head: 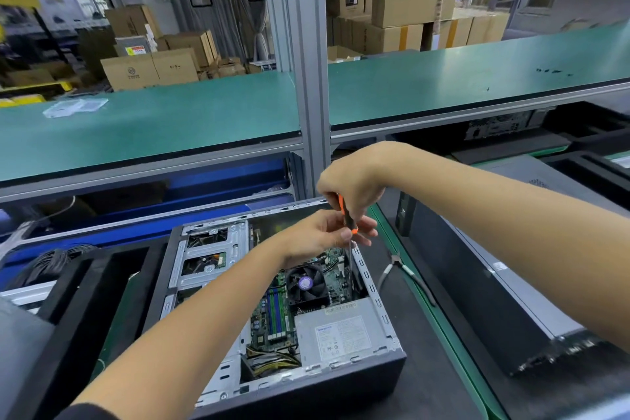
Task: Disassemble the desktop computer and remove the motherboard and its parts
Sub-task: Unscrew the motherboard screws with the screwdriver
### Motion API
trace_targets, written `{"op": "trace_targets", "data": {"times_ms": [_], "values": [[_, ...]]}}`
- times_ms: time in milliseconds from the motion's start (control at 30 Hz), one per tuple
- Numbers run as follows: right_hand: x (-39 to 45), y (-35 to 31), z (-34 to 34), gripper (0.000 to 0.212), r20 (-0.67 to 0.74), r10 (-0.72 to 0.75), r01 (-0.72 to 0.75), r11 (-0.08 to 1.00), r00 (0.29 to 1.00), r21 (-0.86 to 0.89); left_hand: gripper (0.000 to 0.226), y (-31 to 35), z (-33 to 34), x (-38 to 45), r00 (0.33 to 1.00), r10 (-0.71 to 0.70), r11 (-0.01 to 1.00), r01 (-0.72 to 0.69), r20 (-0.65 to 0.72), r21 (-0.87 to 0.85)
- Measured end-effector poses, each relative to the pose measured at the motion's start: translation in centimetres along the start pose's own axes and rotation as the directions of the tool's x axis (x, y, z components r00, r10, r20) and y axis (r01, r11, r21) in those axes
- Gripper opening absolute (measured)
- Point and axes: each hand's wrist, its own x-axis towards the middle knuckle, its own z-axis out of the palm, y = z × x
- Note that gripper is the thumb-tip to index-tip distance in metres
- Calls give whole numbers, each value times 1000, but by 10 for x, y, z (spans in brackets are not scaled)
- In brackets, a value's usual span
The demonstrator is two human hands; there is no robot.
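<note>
So the computer case (272, 317) is lying on its side on the dark surface (426, 368), side panel already off, guts facing up. Nearest the camera, at about 5 o'clock inside the case, the grey power supply (341, 334) is still sitting in there, with a bundle of yellow and black cables (272, 360) at its 9 o'clock. Past that the motherboard (272, 314) is still mounted, green memory sticks (276, 314) still slotted in, and the cooler fan (308, 283) still on top of it. Drive bays (208, 256) take up the 10 o'clock corner.

Further back, both hands meet over the case's 1 o'clock corner. The right hand (351, 187) is wrapped around the orange-and-black handle of a screwdriver (347, 225), shaft pointing down into the case near the right wall. The left hand (327, 232) has its fingers pinched on the lower part of the handle, steadying it.

Progress-wise, I'd say this is early: cover is off, but the board, fan, memory and power supply all look like they're still in. Looks like screw removal is the current step; can't see the tip or which screw, though.

Pliers (404, 269) lie on the surface at 3 o'clock of the case, and another dark case (477, 300) sits beyond those.
</note>
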Motion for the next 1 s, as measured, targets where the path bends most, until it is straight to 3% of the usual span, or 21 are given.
{"op": "trace_targets", "data": {"times_ms": [133,233,333,467,600,767,1000], "values": [[-1,-1,-2,23,-22,-76,78,992,997,97,16,-5,-2,-1,993,-20,998,13,-117,-60],[-3,0,-7,28,-42,-122,128,953,992,273,29,-1,-6,-3,985,-5,1000,5,-172,-2],[-2,2,-7,37,-63,-10,28,953,998,303,33,-2,-7,0,965,38,999,-30,-261,36],[1,-2,-1,31,-79,139,-99,920,987,378,32,-7,-1,6,941,64,992,-23,-331,125],[1,-3,0,43,-82,124,-79,905,989,418,31,-6,0,5,952,111,990,-82,-285,111],[2,3,-1,13,-1,94,-83,886,996,457,27,-22,-9,-2,996,-61,964,74,-59,255],[8,4,4,21,-65,48,-2,823,997,568,13,-45,5,-3,988,-65,901,117,-137,417]]}}
